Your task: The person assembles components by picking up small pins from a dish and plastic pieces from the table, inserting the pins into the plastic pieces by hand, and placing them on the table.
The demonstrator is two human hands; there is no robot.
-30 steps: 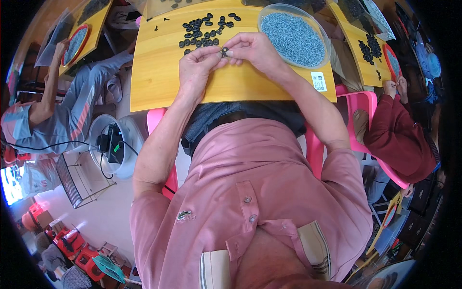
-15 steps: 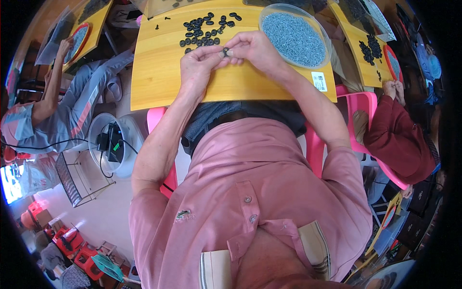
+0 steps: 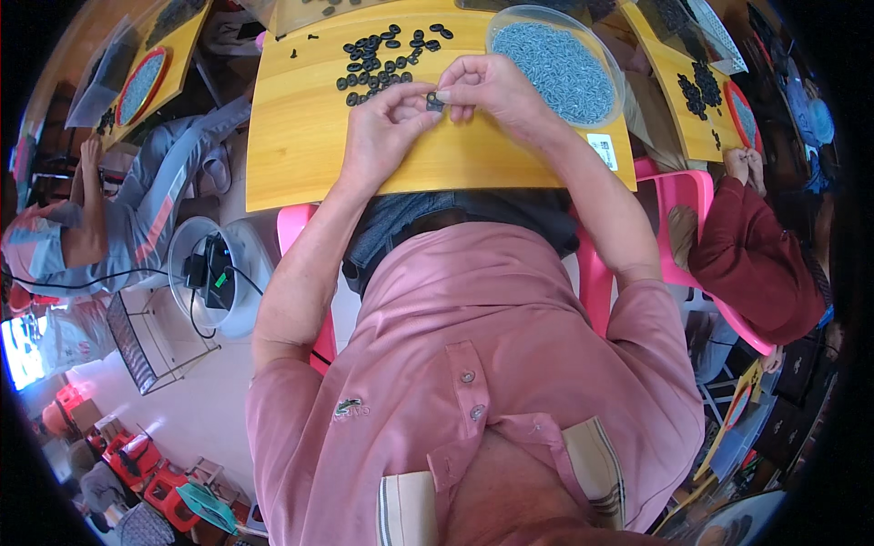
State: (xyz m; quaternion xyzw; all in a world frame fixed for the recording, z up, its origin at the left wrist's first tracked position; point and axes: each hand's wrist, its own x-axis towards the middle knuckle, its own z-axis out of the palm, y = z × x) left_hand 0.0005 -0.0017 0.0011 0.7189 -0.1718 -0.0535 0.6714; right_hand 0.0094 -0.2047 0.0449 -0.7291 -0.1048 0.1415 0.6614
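- Left hand point(image 3: 387, 127): mine, raised over the yellow board point(image 3: 309, 155), fingers curled in, thumb and forefinger pinched on one side of a small black ring part point(image 3: 434, 102).
- Right hand point(image 3: 492, 91): mine, meeting the left at mid-board, fingertips closed on the other side of the same small black ring part; whether it also grips a grey piece I cannot tell.
- Small black ring part: held between both hands, just above the board surface, near the heap of like parts.
- Loose black parts point(image 3: 382, 55): scattered pile on the far half of the board, just beyond my left hand.
- Clear round bowl point(image 3: 614, 77): on the board's far right corner, filled with small grey pieces point(image 3: 555, 64), just beside my right hand.
- White label point(image 3: 603, 151): stuck on the board's near right edge.
- Pink chair point(image 3: 692, 196): under me, showing on both sides of my lap.
- Person in grey point(image 3: 137, 214): seated to my left at another yellow board.
- Person in dark red point(image 3: 756, 264): seated to my right, hands together at a further board.
- White fan point(image 3: 214, 282): on the floor at my left.
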